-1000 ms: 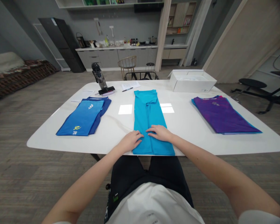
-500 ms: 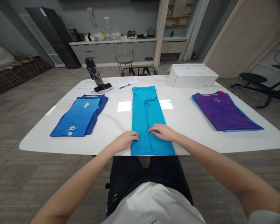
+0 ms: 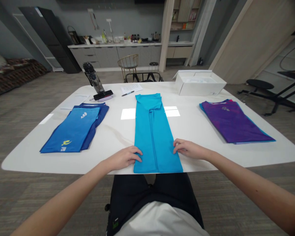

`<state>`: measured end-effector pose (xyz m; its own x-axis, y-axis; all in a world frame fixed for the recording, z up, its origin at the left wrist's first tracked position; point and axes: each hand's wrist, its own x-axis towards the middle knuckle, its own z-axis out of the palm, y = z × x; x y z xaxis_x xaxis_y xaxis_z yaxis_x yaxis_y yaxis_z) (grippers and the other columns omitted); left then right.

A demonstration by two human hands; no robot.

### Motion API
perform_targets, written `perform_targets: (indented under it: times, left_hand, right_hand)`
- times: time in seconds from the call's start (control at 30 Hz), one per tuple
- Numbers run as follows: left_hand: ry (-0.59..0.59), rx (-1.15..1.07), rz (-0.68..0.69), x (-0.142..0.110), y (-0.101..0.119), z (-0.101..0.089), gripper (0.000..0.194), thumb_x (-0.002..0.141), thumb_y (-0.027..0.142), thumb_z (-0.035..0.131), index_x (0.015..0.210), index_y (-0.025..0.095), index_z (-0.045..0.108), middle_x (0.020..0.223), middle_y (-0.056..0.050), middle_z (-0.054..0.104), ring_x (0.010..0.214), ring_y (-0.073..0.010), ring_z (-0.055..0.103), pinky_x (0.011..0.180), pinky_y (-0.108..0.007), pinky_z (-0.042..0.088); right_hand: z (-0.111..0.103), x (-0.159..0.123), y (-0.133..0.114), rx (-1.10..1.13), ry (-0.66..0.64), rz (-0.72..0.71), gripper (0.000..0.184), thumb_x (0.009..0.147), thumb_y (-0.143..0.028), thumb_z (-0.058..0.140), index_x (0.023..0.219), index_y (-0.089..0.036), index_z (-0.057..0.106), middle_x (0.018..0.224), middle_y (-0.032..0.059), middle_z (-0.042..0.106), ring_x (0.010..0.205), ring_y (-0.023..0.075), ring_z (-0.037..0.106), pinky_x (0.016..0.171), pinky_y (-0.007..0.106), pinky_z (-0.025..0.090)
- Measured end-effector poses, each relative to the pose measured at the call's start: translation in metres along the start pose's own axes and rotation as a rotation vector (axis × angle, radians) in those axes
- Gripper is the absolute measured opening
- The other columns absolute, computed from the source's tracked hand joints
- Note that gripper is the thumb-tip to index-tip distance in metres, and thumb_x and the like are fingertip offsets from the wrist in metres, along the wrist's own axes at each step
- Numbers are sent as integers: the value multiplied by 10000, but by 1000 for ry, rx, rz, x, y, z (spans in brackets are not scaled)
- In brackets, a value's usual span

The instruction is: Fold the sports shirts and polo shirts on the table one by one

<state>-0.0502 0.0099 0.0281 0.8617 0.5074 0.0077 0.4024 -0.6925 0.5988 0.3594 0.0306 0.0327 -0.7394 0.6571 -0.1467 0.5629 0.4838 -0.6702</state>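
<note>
A bright turquoise shirt [image 3: 145, 134] lies folded into a long narrow strip on the white table, a seam running down its middle and a sleeve folded over at the far end. My left hand [image 3: 125, 157] rests at its near left edge, the loosely bent fingertips on the cloth. At the near right edge is my right hand [image 3: 190, 149], fingers slightly curled and apart, their tips touching the cloth border. Neither hand visibly grips the fabric.
Blue folded shirts [image 3: 73, 129] are stacked on the left, purple and blue ones [image 3: 233, 121] on the right. Farther back are a handheld vacuum [image 3: 95, 82], a pen [image 3: 127, 93] on paper and a white box [image 3: 199, 85]. The table's near edge [image 3: 211, 168] runs before my lap.
My right hand has moved from the middle seam out to the shirt's right edge. My left hand has shifted from on top of the cloth to its left edge. The view has tilted slightly.
</note>
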Motion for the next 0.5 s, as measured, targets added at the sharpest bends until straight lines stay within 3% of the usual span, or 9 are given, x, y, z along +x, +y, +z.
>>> perform_targets:
  times: [0.17, 0.3, 0.43, 0.5]
  left_hand:
    - [-19, 7, 12, 12, -1, -4, 220, 992, 298, 569, 957, 262, 782, 1231, -67, 693, 1154, -239, 608, 1061, -380, 417]
    - [-54, -63, -8, 23, -1, -9, 176, 966, 338, 628, 923, 247, 772, 1133, -57, 729, 1105, -237, 626, 1041, -370, 404]
    - [-47, -363, -150, 31, -3, -16, 189, 940, 370, 651, 965, 218, 760, 1021, -49, 750, 964, -203, 662, 911, -309, 474]
    - [42, -575, -268, 37, -6, -20, 228, 911, 412, 677, 962, 198, 737, 966, -38, 744, 894, -189, 661, 842, -291, 492]
  right_hand:
    - [-3, 1, 0, -5, -65, 7, 258, 976, -403, 589, 1015, -244, 789, 1201, 99, 558, 1029, 223, 614, 924, 356, 490]
    - [-3, 5, -4, -20, -107, -20, 201, 948, -364, 633, 941, -223, 776, 1149, 96, 576, 1004, 222, 607, 884, 341, 483]
    - [-8, 9, -6, 121, -136, -12, 165, 948, -331, 614, 948, -213, 729, 1055, 68, 628, 905, 188, 602, 813, 307, 470]
    - [-15, 15, -7, 237, -81, 44, 156, 949, -332, 595, 975, -209, 689, 936, 37, 632, 804, 163, 571, 734, 282, 449]
